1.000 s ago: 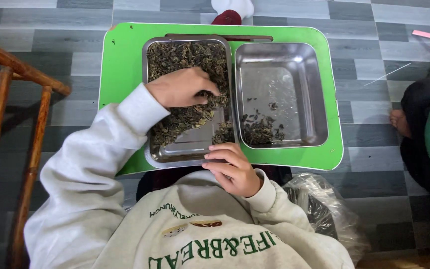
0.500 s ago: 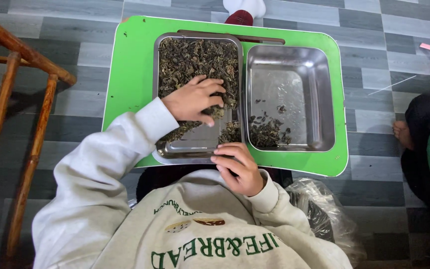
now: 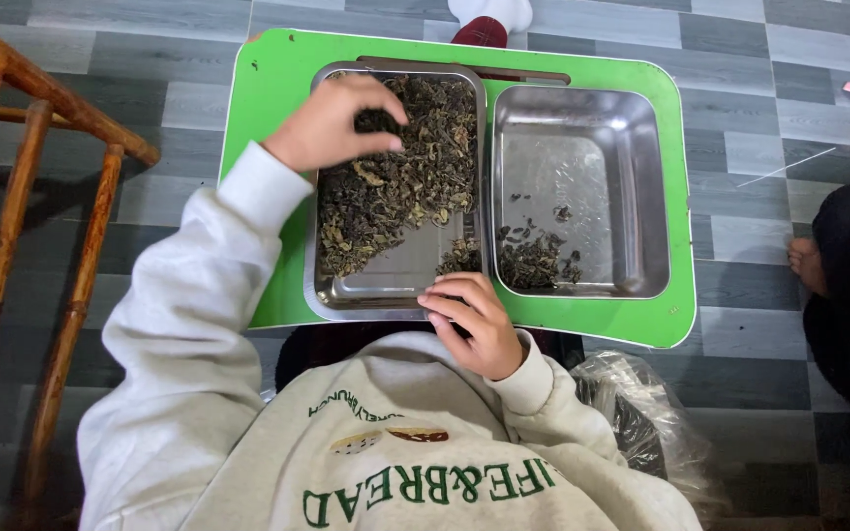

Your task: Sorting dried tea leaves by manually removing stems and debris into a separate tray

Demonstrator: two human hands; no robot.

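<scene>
Left hand (image 3: 332, 123): raised over the far left part of the left steel tray (image 3: 395, 290), fingers curled together and pinched on a small clump of dried dark leaves (image 3: 378, 120) held between thumb and fingertips. Directly beneath and to the right of this pinch the main heap of dried leaves (image 3: 410, 177) is spread, filling the far half of the left steel tray and thinning toward its near edge, where bare metal is shown. Right hand (image 3: 479, 320): rested at the near rim of the same tray, just beside the divide between the two trays, fingers loosely bent and laid on the rim; whether anything is gripped under them cannot be told. Just beyond the right hand's fingertips a small pile of leaves (image 3: 459, 256) is seen in the near right corner of the left tray. To the right of that hand, across the rim, the right steel tray (image 3: 632, 197) is set, touching the left one, with a modest sorted pile (image 3: 535, 264) in its near left corner and a few scattered bits farther off. Both trays are borne by a green board (image 3: 686, 256). Well to the left of the left hand a wooden frame (image 3: 12, 197) stands on grey floor tiles (image 3: 779, 108). Near the right elbow a clear plastic bag (image 3: 641, 423) lies.
</scene>
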